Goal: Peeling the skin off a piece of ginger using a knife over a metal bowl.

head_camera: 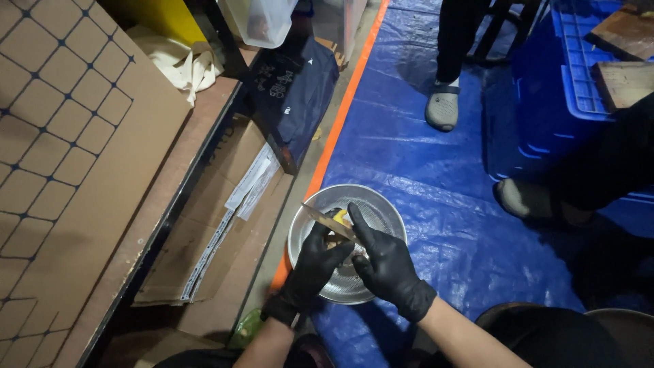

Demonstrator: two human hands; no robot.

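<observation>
From the head camera, looking down, both hands wear black gloves and meet over a round metal colander (379,204) that sits on a blue tarp (436,170) spread on the floor. The left hand (315,262) has its grip closed around a knife (325,222), whose thin blade slants up and to the left across the colander's rim. The right hand (385,262) is curled around a small yellowish piece of food (340,218); its grip is partly closed, the thumb lifted towards the blade, and the food shows only as a sliver between the fingers, just where the blade meets it. What kind of food it is cannot be told.

Judging by how things lie, the cutting or peeling is under way rather than finished: the piece is in hand above the colander, not dropped in. The inside of the colander is mostly hidden by the hands, so how much already lies there cannot be told.

To the left runs a low wooden shelf (174,177) with flattened cardboard (225,225) below it and a dark bag (293,95) leaning near an orange strip. Farther off, another person's grey shoe (443,105) stands on the tarp beside a blue crate (579,75).
</observation>
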